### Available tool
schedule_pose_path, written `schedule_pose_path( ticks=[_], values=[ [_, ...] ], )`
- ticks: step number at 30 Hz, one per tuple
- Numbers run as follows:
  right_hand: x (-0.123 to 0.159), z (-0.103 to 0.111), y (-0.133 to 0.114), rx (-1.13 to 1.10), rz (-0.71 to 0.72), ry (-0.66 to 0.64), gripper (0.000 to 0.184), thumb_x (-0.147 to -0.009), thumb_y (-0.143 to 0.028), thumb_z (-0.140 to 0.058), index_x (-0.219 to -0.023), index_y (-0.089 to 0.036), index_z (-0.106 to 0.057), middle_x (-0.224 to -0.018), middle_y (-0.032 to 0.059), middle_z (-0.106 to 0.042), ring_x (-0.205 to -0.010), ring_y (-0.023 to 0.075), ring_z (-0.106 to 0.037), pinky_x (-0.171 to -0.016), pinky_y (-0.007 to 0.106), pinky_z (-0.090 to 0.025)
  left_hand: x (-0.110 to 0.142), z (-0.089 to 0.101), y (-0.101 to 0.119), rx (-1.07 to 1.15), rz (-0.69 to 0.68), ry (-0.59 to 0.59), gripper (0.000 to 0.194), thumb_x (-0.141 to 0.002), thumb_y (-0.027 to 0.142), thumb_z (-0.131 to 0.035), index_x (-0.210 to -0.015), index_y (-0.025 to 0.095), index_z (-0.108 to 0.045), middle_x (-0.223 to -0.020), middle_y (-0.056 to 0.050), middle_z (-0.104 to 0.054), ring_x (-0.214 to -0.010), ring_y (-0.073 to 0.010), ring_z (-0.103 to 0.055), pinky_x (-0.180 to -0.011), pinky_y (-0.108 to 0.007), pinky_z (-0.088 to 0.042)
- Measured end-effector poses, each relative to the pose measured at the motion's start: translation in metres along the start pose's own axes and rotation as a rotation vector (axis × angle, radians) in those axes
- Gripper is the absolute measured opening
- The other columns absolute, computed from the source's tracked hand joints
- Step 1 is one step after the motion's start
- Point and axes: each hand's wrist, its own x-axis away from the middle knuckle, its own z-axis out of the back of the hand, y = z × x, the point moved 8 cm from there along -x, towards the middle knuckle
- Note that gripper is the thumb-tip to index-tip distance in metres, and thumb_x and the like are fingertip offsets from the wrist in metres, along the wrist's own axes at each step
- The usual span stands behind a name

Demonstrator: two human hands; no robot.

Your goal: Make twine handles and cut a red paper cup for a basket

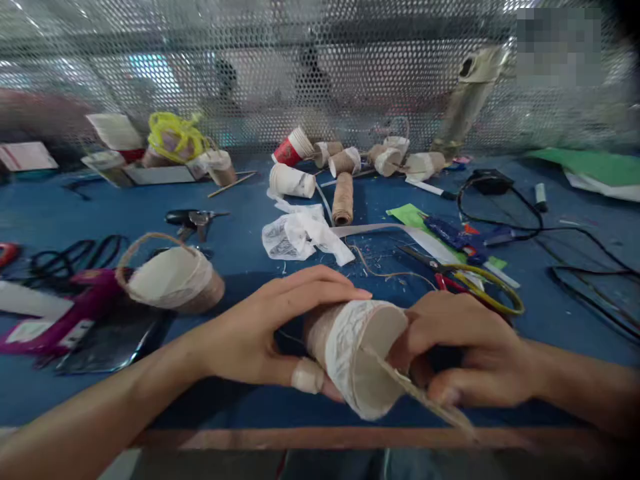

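Note:
A paper cup (345, 353) wrapped in brown twine, with a white lace band round its rim, lies tilted near the table's front edge, its mouth toward the right. My left hand (270, 333) is closed round its base end; a bandage covers the thumb. My right hand (470, 353) is at the cup's mouth, fingers partly inside it, thumb against a twine handle (425, 393) that crosses the opening and sticks out toward the lower right. Whether the handle's far end is fixed is hidden. A similar finished-looking cup with a twine loop (180, 280) stands left of my left hand.
Scissors (475, 283) lie just beyond my right hand, near a blue glue gun (455, 237). White lace (305, 233) and a twine roll (343, 200) are mid-table. A purple glue gun (75, 313) lies left. Several cups stand before a perforated metal screen (280, 87). Black cables (575, 267) run right.

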Motion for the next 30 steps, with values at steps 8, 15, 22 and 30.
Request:
schedule_pose_path(
  ticks=[8, 15, 22, 30],
  values=[
    [-0.0006, -0.0004, -0.0038, 0.025, 0.004, 0.003, 0.03, -0.098, -0.042, -0.071, -0.096, -0.013, -0.073, -0.064, 0.0004, -0.07, -0.055, 0.0087, -0.063, -0.055, 0.018, -0.047, -0.0027, -0.0043, 0.0003, -0.007, 0.001, -0.008, 0.074, -0.081, 0.04, -0.089, -0.146, 0.021, -0.059, -0.13, -0.013, -0.065, -0.117, -0.0257, -0.065, -0.103, -0.031, -0.052],
    [0.0, 0.0, -0.0027, 0.058, -0.017, 0.009, 0.029, -0.097, -0.043, -0.072, -0.096, -0.014, -0.073, -0.063, -0.0009, -0.07, -0.053, 0.0091, -0.062, -0.054, 0.019, -0.047, -0.002, -0.0036, -0.0022, -0.007, 0.002, -0.015, 0.075, -0.08, 0.038, -0.09, -0.145, 0.02, -0.059, -0.131, -0.013, -0.065, -0.118, -0.0256, -0.065, -0.104, -0.031, -0.051],
    [0.0003, -0.001, -0.0038, 0.074, -0.003, -0.007, 0.029, -0.099, -0.043, -0.068, -0.097, -0.015, -0.071, -0.064, -0.001, -0.069, -0.053, 0.0091, -0.063, -0.054, 0.019, -0.046, -0.0013, -0.0036, -0.0021, 0.005, 0.001, -0.009, 0.074, -0.081, 0.041, -0.089, -0.146, 0.023, -0.059, -0.131, -0.014, -0.066, -0.116, -0.0284, -0.065, -0.103, -0.037, -0.053],
    [-0.0009, 0.0011, -0.0053, 0.112, 0.026, 0.0, 0.028, -0.102, -0.044, -0.064, -0.097, -0.017, -0.069, -0.064, -0.002, -0.069, -0.053, 0.0094, -0.063, -0.055, 0.02, -0.047, -0.0024, -0.0036, -0.0027, 0.006, 0.005, -0.015, 0.075, -0.08, 0.042, -0.09, -0.145, 0.021, -0.059, -0.13, -0.014, -0.066, -0.116, -0.0271, -0.066, -0.102, -0.033, -0.053]
  ],
)
